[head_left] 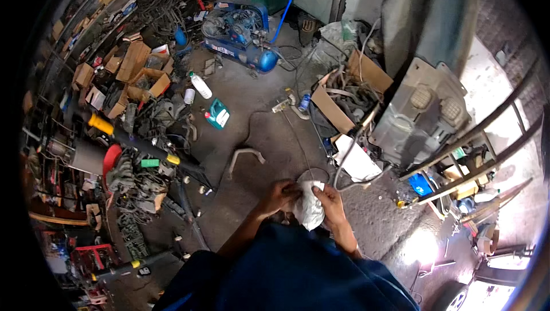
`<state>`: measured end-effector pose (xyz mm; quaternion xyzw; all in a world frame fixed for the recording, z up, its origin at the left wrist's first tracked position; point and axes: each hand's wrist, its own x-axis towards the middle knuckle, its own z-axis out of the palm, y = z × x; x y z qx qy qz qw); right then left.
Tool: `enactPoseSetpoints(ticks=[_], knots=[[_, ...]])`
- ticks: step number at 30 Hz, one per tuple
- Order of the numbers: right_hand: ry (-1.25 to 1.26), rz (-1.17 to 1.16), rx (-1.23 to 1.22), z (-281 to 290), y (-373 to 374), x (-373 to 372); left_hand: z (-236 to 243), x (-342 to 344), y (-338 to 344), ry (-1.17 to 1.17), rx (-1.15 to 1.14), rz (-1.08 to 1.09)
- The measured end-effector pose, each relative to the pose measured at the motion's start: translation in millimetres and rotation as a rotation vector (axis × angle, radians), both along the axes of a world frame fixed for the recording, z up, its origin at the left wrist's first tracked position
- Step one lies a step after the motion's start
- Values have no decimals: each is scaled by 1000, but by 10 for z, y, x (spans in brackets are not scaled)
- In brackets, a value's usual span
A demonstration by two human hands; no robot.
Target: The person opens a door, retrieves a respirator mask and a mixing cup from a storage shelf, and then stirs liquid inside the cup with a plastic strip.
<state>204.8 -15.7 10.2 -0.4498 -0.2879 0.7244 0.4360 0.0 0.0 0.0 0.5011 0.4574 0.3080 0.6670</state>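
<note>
Low in the middle of the head view, a crumpled white piece of plastic or paper [309, 211] hangs in front of my body. My right hand [333, 207] pinches its right edge, with the thumb lying on the front. On the other side, my left hand [282, 197] has its fingers curled against the upper left edge. Whether anything is inside the white piece I cannot make out. Just beyond it, a thin dark cable [298, 139] runs along the floor. A bent grey hose [246, 153] lies on the concrete ahead and to the left.
A blue air compressor [238, 33] stands at the back. Left of centre are a white bottle [200, 85], a teal jug [217, 114] and piled metal parts [137, 182]. On the right are a cardboard box of hoses [332, 110], a metal shield [421, 116] and a ladder-like frame [475, 165].
</note>
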Motion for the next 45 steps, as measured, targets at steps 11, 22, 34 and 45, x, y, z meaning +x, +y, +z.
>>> enactPoseSetpoints(ticks=[11, 22, 34, 45], knots=[[265, 183, -91, -469, 4030, -570, 66, -353, 4102, 244, 154, 122], [-210, -676, 99, -550, 8077, 0, 746, 432, 8790, 134, 537, -252], [-1022, -600, 392, -1388, 14482, 1351, 658, 311, 13072, 1044, 602, 309], [-1518, -183, 410, -910, 18989, 2174, -218, -750, 12587, 1026, -514, 1260]])
